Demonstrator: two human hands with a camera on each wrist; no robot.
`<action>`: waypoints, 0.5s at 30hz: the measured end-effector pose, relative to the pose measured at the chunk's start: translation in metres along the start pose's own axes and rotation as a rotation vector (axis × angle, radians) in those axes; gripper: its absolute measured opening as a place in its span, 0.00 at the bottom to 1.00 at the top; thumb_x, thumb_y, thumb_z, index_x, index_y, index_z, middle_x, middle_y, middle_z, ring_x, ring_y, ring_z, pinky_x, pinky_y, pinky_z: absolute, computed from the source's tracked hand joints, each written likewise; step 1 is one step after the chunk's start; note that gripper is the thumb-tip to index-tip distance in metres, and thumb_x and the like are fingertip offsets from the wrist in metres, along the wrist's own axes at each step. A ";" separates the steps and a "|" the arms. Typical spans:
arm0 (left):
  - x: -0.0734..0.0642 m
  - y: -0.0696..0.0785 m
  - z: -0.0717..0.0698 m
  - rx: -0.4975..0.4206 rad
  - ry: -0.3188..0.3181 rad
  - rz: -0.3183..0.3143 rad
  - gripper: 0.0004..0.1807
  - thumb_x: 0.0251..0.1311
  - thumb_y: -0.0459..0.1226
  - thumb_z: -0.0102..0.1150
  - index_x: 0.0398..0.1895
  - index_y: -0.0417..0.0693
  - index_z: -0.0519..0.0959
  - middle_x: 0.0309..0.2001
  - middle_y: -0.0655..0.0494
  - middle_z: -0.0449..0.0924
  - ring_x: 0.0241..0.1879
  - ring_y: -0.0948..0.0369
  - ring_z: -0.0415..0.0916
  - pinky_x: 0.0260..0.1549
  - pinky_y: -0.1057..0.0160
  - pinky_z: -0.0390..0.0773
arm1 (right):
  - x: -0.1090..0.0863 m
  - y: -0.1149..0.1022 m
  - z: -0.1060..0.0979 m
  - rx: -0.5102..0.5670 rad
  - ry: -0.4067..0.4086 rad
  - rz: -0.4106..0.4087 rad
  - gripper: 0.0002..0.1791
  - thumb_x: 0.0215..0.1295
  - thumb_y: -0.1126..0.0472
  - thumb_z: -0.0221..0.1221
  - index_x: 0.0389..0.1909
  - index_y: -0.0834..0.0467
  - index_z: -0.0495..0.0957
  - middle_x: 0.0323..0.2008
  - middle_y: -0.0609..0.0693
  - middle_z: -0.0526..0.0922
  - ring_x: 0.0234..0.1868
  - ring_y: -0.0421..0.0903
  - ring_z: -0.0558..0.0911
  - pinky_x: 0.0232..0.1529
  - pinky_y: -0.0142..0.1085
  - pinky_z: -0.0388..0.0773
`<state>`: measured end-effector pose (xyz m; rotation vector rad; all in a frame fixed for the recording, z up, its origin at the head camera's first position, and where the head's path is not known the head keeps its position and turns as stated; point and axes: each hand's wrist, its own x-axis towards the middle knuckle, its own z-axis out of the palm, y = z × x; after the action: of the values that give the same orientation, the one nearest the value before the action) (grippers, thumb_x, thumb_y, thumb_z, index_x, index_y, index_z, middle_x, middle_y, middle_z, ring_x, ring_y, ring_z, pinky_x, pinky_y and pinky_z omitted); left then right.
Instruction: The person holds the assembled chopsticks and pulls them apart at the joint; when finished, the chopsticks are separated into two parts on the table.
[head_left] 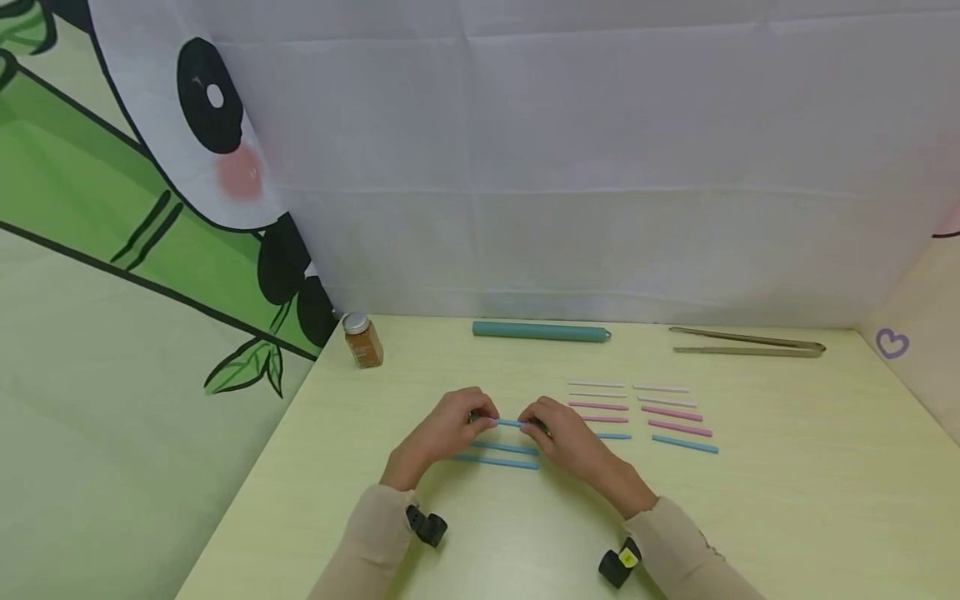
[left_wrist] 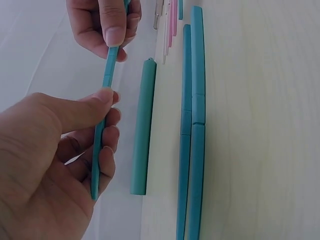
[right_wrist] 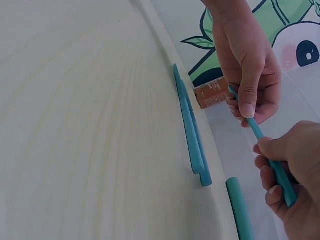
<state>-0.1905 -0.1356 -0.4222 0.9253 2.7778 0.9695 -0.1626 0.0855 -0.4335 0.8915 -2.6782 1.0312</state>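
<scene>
Between both hands, above the pale table, is a slim blue stick point(left_wrist: 107, 77) with seams near its middle. My left hand point(head_left: 447, 423) pinches one end between thumb and fingers, and the rest of that end lies across the curled fingers. My right hand point(head_left: 567, 435) grips the other end, mostly hidden by the fingers in the head view. Two longer blue sticks point(head_left: 504, 448), also with seams, lie side by side on the table just in front of the hands. Behind the right hand, a short blue stick point(head_left: 617, 436) is partly covered.
Short white sticks point(head_left: 661, 388), pink sticks point(head_left: 672, 412) and a blue stick point(head_left: 685, 444) lie in two columns at the right. Along the back edge are an amber jar point(head_left: 364, 345) with a silver lid, a teal tube point(head_left: 540, 332) and metal tongs point(head_left: 750, 352).
</scene>
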 end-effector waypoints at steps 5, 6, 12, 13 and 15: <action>0.006 0.000 0.003 0.000 0.009 0.021 0.03 0.62 0.36 0.60 0.35 0.48 0.81 0.33 0.60 0.76 0.34 0.66 0.74 0.36 0.67 0.76 | -0.001 0.006 -0.002 -0.009 0.002 0.014 0.04 0.67 0.63 0.57 0.40 0.57 0.79 0.36 0.45 0.78 0.36 0.39 0.75 0.41 0.33 0.76; 0.008 -0.001 0.004 -0.004 0.010 0.021 0.03 0.62 0.37 0.60 0.35 0.48 0.81 0.33 0.60 0.76 0.34 0.66 0.74 0.36 0.67 0.76 | -0.001 0.008 -0.003 -0.008 0.002 0.012 0.04 0.67 0.63 0.57 0.40 0.57 0.78 0.36 0.45 0.78 0.36 0.39 0.75 0.40 0.33 0.76; 0.018 -0.002 0.007 -0.006 0.007 0.035 0.03 0.62 0.37 0.59 0.35 0.49 0.81 0.32 0.61 0.76 0.33 0.67 0.73 0.36 0.68 0.76 | -0.002 0.015 -0.008 -0.014 0.002 -0.007 0.03 0.68 0.64 0.56 0.39 0.57 0.77 0.35 0.45 0.77 0.35 0.38 0.74 0.39 0.32 0.75; 0.019 -0.002 0.008 -0.001 0.011 0.045 0.03 0.62 0.37 0.59 0.35 0.49 0.81 0.32 0.60 0.76 0.32 0.67 0.73 0.35 0.68 0.76 | -0.002 0.016 -0.009 -0.019 0.003 -0.008 0.03 0.68 0.64 0.56 0.39 0.57 0.77 0.35 0.45 0.77 0.35 0.38 0.74 0.39 0.32 0.75; 0.023 -0.001 0.008 0.007 0.021 0.061 0.03 0.62 0.37 0.59 0.35 0.49 0.81 0.32 0.60 0.76 0.32 0.67 0.73 0.34 0.68 0.75 | -0.003 0.017 -0.012 -0.026 0.005 -0.008 0.03 0.68 0.65 0.55 0.39 0.58 0.76 0.35 0.46 0.76 0.34 0.38 0.73 0.38 0.32 0.74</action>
<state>-0.2073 -0.1191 -0.4256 1.0127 2.7874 0.9832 -0.1713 0.1047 -0.4347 0.8934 -2.6753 0.9929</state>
